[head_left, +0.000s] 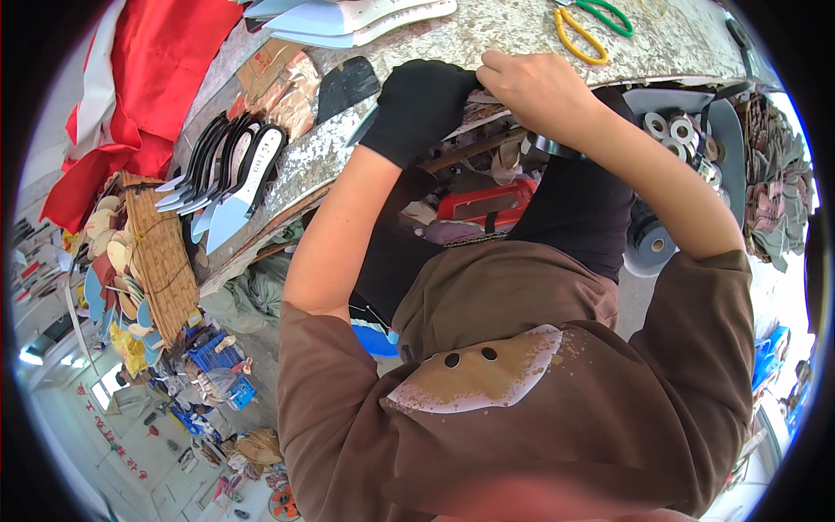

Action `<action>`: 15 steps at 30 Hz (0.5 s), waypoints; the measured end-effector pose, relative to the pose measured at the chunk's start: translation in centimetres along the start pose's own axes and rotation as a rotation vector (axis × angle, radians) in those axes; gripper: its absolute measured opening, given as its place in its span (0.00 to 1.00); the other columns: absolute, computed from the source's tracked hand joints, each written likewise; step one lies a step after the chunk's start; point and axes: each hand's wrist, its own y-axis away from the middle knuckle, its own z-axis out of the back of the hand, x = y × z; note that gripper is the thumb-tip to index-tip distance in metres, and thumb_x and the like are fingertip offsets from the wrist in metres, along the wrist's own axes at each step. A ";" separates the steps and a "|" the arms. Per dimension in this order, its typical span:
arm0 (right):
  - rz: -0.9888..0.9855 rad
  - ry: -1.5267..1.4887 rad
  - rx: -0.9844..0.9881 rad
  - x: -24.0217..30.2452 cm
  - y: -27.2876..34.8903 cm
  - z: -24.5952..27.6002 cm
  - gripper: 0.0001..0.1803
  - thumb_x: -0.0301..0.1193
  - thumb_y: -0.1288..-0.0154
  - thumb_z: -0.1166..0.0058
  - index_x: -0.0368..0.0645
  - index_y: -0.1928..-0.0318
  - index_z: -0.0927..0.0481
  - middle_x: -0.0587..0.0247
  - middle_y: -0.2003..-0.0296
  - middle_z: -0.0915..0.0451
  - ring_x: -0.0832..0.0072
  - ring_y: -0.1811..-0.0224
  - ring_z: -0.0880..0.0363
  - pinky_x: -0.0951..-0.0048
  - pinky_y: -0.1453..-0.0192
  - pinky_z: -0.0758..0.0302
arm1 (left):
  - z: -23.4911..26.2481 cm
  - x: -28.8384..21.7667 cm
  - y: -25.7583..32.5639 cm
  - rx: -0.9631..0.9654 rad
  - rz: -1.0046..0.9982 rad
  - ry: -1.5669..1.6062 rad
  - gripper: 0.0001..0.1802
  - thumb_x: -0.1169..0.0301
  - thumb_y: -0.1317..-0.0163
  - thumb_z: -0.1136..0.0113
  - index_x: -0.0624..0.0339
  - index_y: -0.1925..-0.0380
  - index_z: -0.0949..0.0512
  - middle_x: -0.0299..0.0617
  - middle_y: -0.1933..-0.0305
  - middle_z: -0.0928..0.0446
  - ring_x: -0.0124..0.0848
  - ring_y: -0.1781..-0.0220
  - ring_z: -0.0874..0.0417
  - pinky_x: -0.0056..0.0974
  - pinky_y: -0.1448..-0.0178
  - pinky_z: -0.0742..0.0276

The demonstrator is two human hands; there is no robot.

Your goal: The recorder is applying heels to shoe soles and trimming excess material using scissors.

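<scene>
In a black glove, my left hand (426,109) is closed at the table's front edge. A light blue edge (359,128) pokes out beside its wrist, the tip of a flat piece like the insoles nearby; the glove hides the rest. My bare right hand (541,94) meets it from the right, with thumb and fingers pinched together. What the pinch holds is hidden. Left of my gloved hand lies a fanned row of black-edged, white and light blue insoles (252,170). More white and blue insoles (361,22) are stacked farther back.
The worn table (487,30) curves across the top. Yellow and green-handled scissors (584,35) lie at its back right. A dark flat piece (346,87) sits left of my glove. Red cloth (165,70) hangs at the left. Tape rolls (683,130) fill a grey bin at right.
</scene>
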 end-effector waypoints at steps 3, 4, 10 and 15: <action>0.063 0.007 0.021 -1.7 1.4 0.6 0.07 0.22 0.47 0.44 0.42 0.66 0.27 0.64 0.66 0.28 0.66 0.66 0.18 0.65 0.69 0.22 | 0.4 -0.1 -0.2 -0.018 -0.003 0.030 0.08 0.68 0.46 0.41 0.45 0.67 0.15 0.43 0.73 0.19 0.43 0.67 0.15 0.46 0.60 0.20; 0.059 0.006 0.021 -2.5 2.0 0.6 0.07 0.22 0.47 0.44 0.42 0.66 0.27 0.64 0.66 0.28 0.66 0.66 0.18 0.65 0.69 0.22 | 0.5 -0.1 -0.3 -0.019 -0.012 0.061 0.09 0.68 0.45 0.40 0.45 0.66 0.14 0.43 0.73 0.19 0.43 0.67 0.16 0.46 0.60 0.21; 0.080 -0.218 -0.059 -4.9 3.4 0.0 0.09 0.32 0.37 0.43 0.42 0.63 0.28 0.64 0.65 0.27 0.63 0.66 0.20 0.59 0.67 0.26 | 0.4 -1.1 -2.2 0.089 -0.050 0.107 0.11 0.58 0.40 0.40 0.48 0.63 0.16 0.44 0.67 0.18 0.46 0.63 0.16 0.45 0.59 0.22; -0.145 -0.476 -0.011 -6.6 4.0 0.3 0.19 0.41 0.35 0.39 0.40 0.71 0.28 0.62 0.76 0.31 0.63 0.77 0.30 0.62 0.71 0.33 | -1.9 -1.9 -3.2 0.121 -0.095 0.001 0.18 0.49 0.38 0.43 0.51 0.69 0.16 0.43 0.72 0.19 0.44 0.67 0.16 0.47 0.63 0.22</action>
